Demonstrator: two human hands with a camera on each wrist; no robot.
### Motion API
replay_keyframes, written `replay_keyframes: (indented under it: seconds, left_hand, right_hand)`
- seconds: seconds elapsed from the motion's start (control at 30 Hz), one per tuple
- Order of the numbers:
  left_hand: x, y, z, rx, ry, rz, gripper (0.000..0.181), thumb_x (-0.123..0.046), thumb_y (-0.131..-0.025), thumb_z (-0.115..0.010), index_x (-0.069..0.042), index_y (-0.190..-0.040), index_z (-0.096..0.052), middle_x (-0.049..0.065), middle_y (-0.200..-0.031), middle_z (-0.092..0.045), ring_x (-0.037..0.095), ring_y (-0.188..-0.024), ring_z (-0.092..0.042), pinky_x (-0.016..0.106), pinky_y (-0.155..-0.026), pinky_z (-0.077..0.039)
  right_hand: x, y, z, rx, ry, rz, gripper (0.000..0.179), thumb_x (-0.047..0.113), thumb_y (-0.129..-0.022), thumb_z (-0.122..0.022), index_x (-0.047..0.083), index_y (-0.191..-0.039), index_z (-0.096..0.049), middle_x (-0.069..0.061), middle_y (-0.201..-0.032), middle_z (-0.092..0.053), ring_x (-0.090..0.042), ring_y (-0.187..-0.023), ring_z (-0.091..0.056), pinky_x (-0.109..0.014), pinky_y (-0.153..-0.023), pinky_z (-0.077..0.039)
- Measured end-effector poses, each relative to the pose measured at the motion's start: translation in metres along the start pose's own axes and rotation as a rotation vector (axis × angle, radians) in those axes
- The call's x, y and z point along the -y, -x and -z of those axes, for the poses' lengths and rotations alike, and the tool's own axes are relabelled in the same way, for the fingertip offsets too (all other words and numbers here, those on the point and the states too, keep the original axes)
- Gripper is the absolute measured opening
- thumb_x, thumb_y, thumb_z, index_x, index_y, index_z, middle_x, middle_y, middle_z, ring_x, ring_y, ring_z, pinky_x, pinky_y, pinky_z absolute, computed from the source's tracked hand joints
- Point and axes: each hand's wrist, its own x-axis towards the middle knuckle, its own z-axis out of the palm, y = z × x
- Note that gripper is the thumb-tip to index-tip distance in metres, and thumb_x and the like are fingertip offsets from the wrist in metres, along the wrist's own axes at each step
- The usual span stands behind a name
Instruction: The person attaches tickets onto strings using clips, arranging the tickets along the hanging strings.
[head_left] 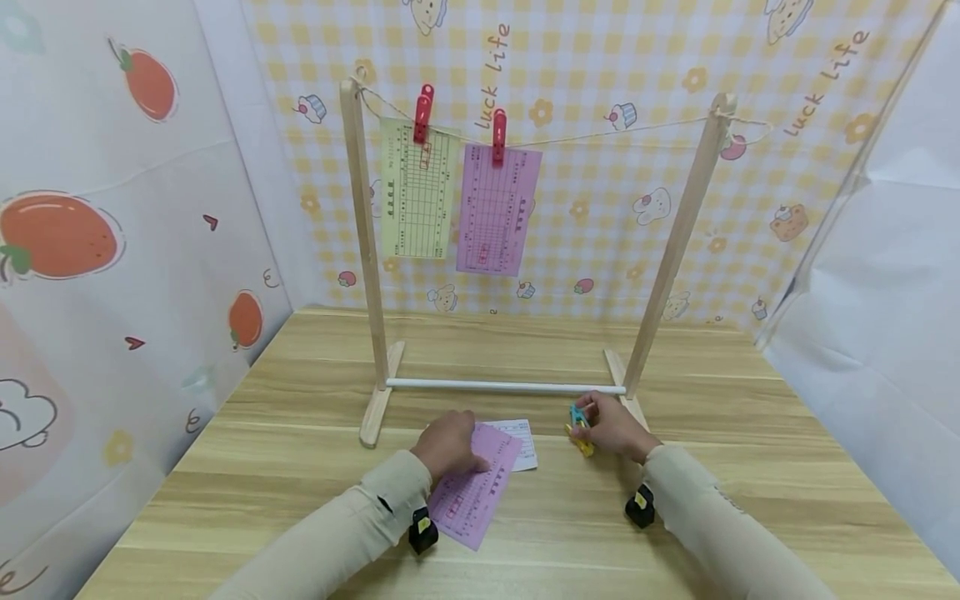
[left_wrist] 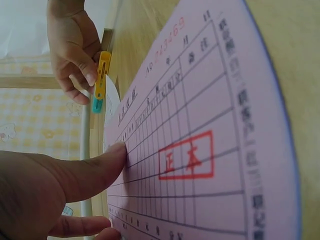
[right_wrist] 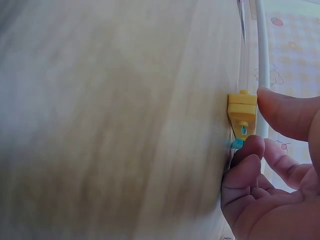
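Observation:
My left hand (head_left: 452, 450) pinches a pink printed slip (head_left: 491, 492) between thumb and fingers. The slip's red stamp and number show in the left wrist view. Partly beneath it is a white printed slip (head_left: 522, 442) on the table. At the right, my right hand (head_left: 611, 425) has its curled fingers at a yellow clothespin (right_wrist: 242, 106) and a teal clothespin (head_left: 577, 415), close to the tabletop. The right thumb tip is right at the yellow one and a fingertip overlaps the teal one; I cannot tell whether they grip.
Ahead stands a wooden frame with two posts (head_left: 678, 250), a white crossbar (head_left: 502, 386) and a sagging string (head_left: 615, 132). From the string hang a yellow slip (head_left: 416, 200) and another pink slip (head_left: 498, 217), each under a red clothespin (head_left: 423, 112). Patterned cloth covers the back.

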Motion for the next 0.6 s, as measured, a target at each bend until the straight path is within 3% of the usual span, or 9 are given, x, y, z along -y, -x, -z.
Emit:
replay_keyframes:
  seconds: [0.27,0.4,0.6]
  left_hand:
    - [0.0009,-0.0023,0.0013,0.007,0.06,0.018,0.04,-0.015,-0.068,-0.088,-0.001,-0.094,-0.06,0.003,-0.075,-0.055,0.018,-0.064,-0.053,0.03,-0.057,-0.047]
    - [0.0001,-0.0008,0.0006,0.002,0.044,0.005,0.04,-0.021,-0.069,-0.088,-0.002,-0.091,-0.059,0.003,-0.073,-0.053,0.018,-0.062,-0.053,0.03,-0.055,-0.046]
    - [-0.0029,0.0031,-0.0026,-0.017,0.016,0.025,0.056,-0.034,-0.067,-0.088,0.001,-0.099,-0.058,0.005,-0.075,-0.05,0.019,-0.063,-0.051,0.031,-0.054,-0.046]
  right_hand:
    - [0.0007,0.0002,0.001,0.002,-0.006,0.002,0.028,-0.001,-0.086,-0.069,-0.005,-0.11,-0.056,-0.008,-0.086,-0.056,-0.019,-0.077,-0.052,-0.031,-0.066,-0.045]
    - [0.0019,0.0009,0.0011,-0.004,0.008,0.001,0.023,-0.002,-0.087,-0.066,-0.004,-0.108,-0.056,-0.008,-0.085,-0.056,-0.018,-0.076,-0.052,-0.03,-0.065,-0.044]
    - [0.002,0.002,0.0002,0.002,0.014,-0.011,0.023,-0.002,-0.087,-0.066,-0.004,-0.108,-0.056,-0.007,-0.083,-0.056,-0.018,-0.074,-0.052,-0.03,-0.064,-0.044]
